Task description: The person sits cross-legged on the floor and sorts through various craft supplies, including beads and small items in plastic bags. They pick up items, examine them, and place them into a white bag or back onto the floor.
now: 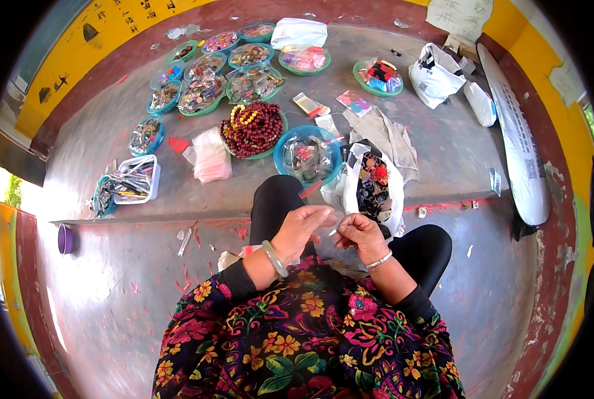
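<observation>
My left hand (302, 231), with a pale bangle at the wrist, is raised over my lap, its fingers drawn together. Whatever they may hold is too small to tell. Close beside it, my right hand (361, 237) pinches a small white piece (332, 232) between thumb and fingers. A silver bracelet (379, 260) circles that wrist. Just beyond both hands stand a blue basin (281, 152) of clear plastic packets and a white bag (395, 193) filled with dark and red flower-like ornaments.
Dark red bead strings (257, 133) fill a green basin. Several basins of packets, like this one (203, 94), cluster at the far left. A white box of tools (152, 183) and a pink-white stack of bags (211, 158) lie leftward. A raised floor edge (197, 218) crosses ahead.
</observation>
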`<state>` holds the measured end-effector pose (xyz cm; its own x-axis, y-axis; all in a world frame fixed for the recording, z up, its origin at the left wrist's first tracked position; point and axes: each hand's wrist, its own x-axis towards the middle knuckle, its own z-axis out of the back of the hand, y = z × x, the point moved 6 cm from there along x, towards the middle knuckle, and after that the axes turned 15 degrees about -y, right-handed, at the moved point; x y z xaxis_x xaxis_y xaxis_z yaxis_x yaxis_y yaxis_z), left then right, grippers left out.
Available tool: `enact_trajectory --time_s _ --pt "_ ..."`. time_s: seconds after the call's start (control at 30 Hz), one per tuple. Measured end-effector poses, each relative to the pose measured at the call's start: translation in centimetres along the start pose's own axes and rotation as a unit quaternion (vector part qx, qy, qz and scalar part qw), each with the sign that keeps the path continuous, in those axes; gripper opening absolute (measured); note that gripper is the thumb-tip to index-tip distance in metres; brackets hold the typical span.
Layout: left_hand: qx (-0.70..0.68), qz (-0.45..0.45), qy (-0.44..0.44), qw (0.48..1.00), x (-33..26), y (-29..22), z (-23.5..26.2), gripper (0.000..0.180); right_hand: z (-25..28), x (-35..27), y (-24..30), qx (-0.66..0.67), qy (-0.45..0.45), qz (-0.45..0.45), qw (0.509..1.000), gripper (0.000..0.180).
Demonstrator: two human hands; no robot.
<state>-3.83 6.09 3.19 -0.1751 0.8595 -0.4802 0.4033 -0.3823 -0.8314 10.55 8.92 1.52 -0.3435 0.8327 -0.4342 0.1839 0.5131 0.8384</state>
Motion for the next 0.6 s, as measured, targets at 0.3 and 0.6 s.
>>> enact_trajectory --time_s 0.3,0.6 --pt "0.129 -0.001 0.072 0.989 -0.1 0.2 -2.2 0.025 1.6 0.1 2.2 -0.019 -0.015 0.075 0.997 0.021" --pt "0.157 0.016 0.091 0.983 -0.3 1.6 -2.7 0.023 3.0 0.4 1.6 -0.063 -0.032 0.056 0.996 0.013"
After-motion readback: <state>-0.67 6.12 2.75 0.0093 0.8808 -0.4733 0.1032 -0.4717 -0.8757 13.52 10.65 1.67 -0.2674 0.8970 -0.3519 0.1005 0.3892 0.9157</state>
